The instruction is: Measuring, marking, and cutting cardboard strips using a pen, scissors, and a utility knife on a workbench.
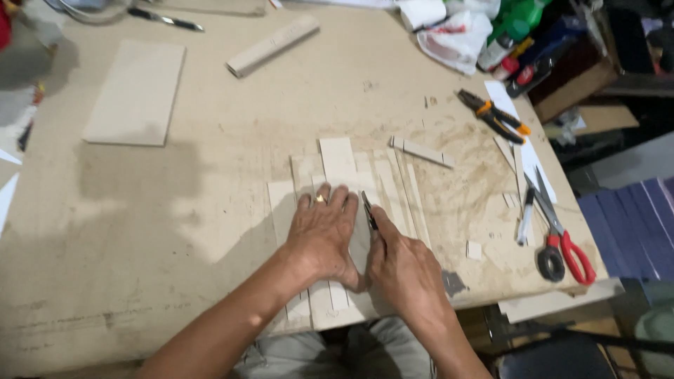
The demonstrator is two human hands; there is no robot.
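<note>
Both hands work low at the near edge of a dusty, worn counter (175,210). Left hand (324,235) lies flat, fingers spread, pressing down on pale wooden strips (338,160) laid side by side. Right hand (406,270) is closed around a dark knife (369,213), its tip touching the strips just beside the left fingers. Red-handled scissors (562,242), orange pliers (495,116) and a flat board (137,91) lie well apart; clutter crowds the far right corner.
</note>
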